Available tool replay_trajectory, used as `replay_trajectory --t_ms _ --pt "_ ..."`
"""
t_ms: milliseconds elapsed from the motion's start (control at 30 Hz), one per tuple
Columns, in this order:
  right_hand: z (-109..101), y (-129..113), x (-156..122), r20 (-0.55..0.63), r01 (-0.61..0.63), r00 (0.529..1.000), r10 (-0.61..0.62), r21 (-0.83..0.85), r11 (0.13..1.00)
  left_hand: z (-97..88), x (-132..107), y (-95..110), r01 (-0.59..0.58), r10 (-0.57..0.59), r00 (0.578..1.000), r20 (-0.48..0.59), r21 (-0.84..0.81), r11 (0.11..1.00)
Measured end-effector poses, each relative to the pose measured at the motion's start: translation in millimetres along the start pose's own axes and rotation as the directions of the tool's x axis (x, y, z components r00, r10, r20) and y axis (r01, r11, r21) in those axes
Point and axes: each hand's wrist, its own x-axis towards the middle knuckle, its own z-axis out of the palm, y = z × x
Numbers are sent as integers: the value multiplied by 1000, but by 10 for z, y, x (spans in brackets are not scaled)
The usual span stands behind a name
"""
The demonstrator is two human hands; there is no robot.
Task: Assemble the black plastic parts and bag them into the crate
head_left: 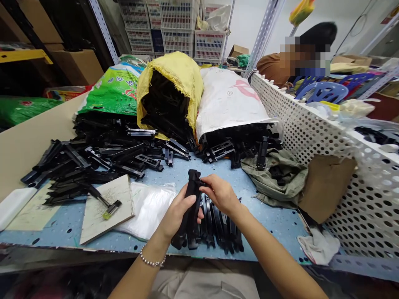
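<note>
My left hand [181, 209] is wrapped round a long black plastic part [193, 187], holding it tilted above the front of the blue table. At its upper end, the thumb and fingers of my right hand [220, 192] are pinched together against a small dark piece, too hidden by the fingers to name. Just below and to the right, a row of similar black plastic parts [222, 226] lies side by side near the table's front edge. Left of my left hand is a stack of clear plastic bags [149, 207].
Black parts [124, 153] spill from a green sack [109, 89], a yellow sack [174, 70] and a white sack [230, 99]. A hammer [109, 207] rests on a board [90, 220]. Grey-green cloth [280, 178] lies right, beside a perforated partition [299, 120]; another person [274, 70] sits beyond.
</note>
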Motion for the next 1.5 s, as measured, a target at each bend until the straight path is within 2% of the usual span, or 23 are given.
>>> replay_trajectory --t_ms 100,200,267,300,367,433,533,633,667,733,833,900,967,1033,1100,1167,1233,1267,1333,1367,1433,1467,1500 --pt "12 20 38 14 -22 1000 23 -65 998 24 -12 -40 -14 17 996 -90 27 1000" --pt "102 -2 9 27 -200 980 199 51 978 -1 43 -68 -66 72 973 -221 36 997" --pt "174 -65 -112 93 -257 965 247 111 960 -42 75 -66 -98 105 948 -300 38 994" --pt "215 -104 -203 135 -223 969 208 104 969 -65 85 -62 -114 122 935 -334 44 992" --pt "316 -176 -418 186 -71 981 61 50 996 -108 99 -59 -139 149 916 -371 53 989" --pt "440 -216 -617 182 46 982 -46 5 999 -152 107 -80 -143 152 911 -383 53 988" --pt "570 -172 -718 190 32 981 -27 -24 999 -277 91 -179 -109 129 893 -430 71 991" --pt "464 22 -457 274 -76 959 77 -15 997 -505 9 -375 -47 129 872 -472 182 982" --pt "374 110 -302 267 -137 954 137 -17 990 -580 -28 -464 -26 131 869 -477 220 975" --pt "168 282 36 167 -285 942 291 -58 957 -679 -92 -668 -14 150 860 -488 271 962" --pt "-25 411 352 239 -349 894 379 -157 924 -639 -107 -975 -52 221 840 -496 331 942" --pt "-17 388 299 297 -318 879 372 -216 923 -536 -54 -1108 -75 252 832 -495 350 934" --pt "48 332 51 328 -233 884 332 -305 923 -450 20 -1143 -99 231 832 -504 274 956" --pt "93 294 -278 385 -86 889 249 -394 915 -410 75 -1084 -133 152 848 -508 74 988" --pt "79 267 -563 426 23 888 174 -419 908 -386 84 -965 -162 70 873 -482 -151 975" --pt "36 198 -740 364 13 921 138 -385 923 -321 41 -829 -184 36 895 -445 -296 937" --pt "24 49 -817 264 -102 950 165 -239 966 -192 -34 -712 -215 53 903 -427 -341 915" --pt "42 -48 -832 251 -174 947 200 -125 977 -118 -75 -669 -236 75 901 -427 -337 911" --pt "120 -238 -841 310 -334 905 289 100 937 -7 -151 -618 -288 154 883 -443 -252 924" --pt "168 -308 -841 353 -417 873 337 182 890 6 -185 -612 -309 214 868 -449 -151 939" --pt "252 -370 -832 398 -563 809 433 313 765 -90 -252 -633 -312 363 819 -445 185 932" --pt "280 -365 -822 407 -620 778 478 378 688 -195 -288 -658 -278 444 786 -429 397 875" --pt "300 -344 -807 413 -659 752 514 444 607 -325 -326 -689 -214 520 752 -404 598 773"
